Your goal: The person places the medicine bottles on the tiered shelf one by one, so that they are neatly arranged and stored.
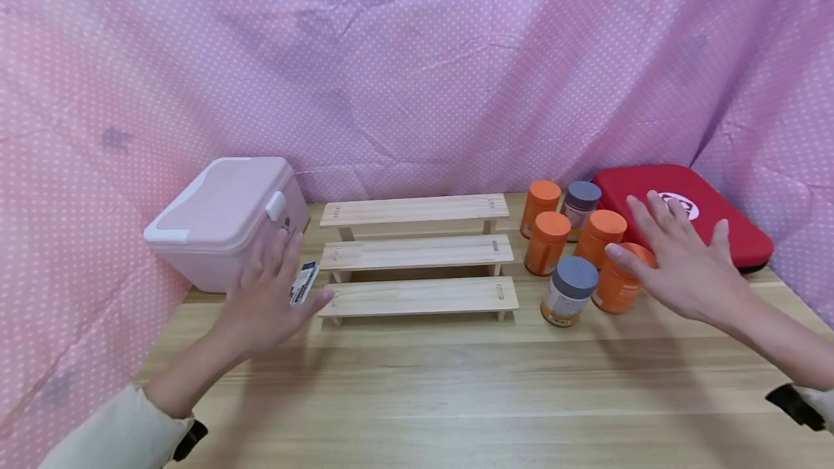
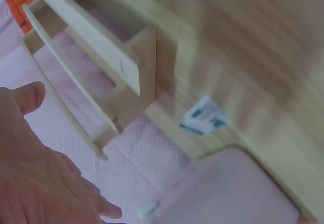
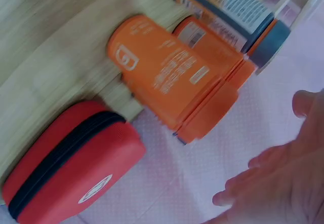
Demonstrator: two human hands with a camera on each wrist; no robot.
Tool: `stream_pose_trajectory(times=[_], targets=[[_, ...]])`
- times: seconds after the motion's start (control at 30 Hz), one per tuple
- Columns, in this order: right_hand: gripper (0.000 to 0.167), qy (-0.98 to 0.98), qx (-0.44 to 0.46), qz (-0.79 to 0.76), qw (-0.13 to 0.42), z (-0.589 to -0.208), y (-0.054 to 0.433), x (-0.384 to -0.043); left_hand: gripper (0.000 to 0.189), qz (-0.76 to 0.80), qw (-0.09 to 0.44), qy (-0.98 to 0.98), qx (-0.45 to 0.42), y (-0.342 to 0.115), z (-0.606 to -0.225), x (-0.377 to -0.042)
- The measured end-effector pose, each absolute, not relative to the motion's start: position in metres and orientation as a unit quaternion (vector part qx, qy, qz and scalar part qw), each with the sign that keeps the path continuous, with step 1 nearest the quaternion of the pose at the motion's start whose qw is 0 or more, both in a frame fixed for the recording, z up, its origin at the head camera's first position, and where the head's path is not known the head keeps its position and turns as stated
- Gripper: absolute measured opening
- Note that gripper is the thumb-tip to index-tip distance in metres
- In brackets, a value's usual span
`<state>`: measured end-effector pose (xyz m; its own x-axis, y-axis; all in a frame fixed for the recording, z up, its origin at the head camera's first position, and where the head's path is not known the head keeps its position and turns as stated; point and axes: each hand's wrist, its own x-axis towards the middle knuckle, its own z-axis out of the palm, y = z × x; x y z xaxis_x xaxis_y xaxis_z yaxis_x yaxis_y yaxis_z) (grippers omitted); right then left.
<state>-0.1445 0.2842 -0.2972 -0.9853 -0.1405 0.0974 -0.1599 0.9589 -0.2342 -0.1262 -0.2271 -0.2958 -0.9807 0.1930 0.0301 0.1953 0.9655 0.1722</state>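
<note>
My left hand (image 1: pixel 263 302), fingers spread and holding nothing, hovers in front of the pale pink lidded box (image 1: pixel 218 201). Beside that hand stands a three-step wooden rack (image 1: pixel 417 253), its shelves bare. A small printed packet (image 2: pixel 205 115) lies on the table between box and rack. On the other side, my right hand (image 1: pixel 684 270) is stretched out with nothing in it, over the red zipped case (image 3: pixel 76 158) and overlapping the nearest orange jar (image 1: pixel 615 292) in the head view. More upright jars cluster there: orange-capped ones (image 1: pixel 547 243) and two with grey caps, one (image 1: pixel 565 299) in front.
A light wood table (image 1: pixel 417 389) carries everything. Pink dotted cloth (image 1: pixel 417 71) hangs behind it and along both sides. The jars stand close together between the rack's right end and the red case, which lies at the back right.
</note>
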Motion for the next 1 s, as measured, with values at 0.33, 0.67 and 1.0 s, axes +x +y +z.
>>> stream_pose_trajectory(times=[0.33,0.67,1.0], targets=[[0.086,-0.982,0.03,0.17,0.077,-0.305,0.305,-0.148,0.093,-0.225,-0.003,-0.972,-0.06,-0.221,-0.327,-0.114],[0.094,-0.974,0.023,0.222,0.037,-0.318,0.307,-0.145,0.082,-0.333,-0.02,-0.942,-0.037,-0.227,-0.349,-0.117],[0.091,-0.963,0.031,0.268,0.009,-0.33,0.308,-0.147,0.08,-0.395,-0.035,-0.918,0.0,-0.225,-0.362,-0.123]])
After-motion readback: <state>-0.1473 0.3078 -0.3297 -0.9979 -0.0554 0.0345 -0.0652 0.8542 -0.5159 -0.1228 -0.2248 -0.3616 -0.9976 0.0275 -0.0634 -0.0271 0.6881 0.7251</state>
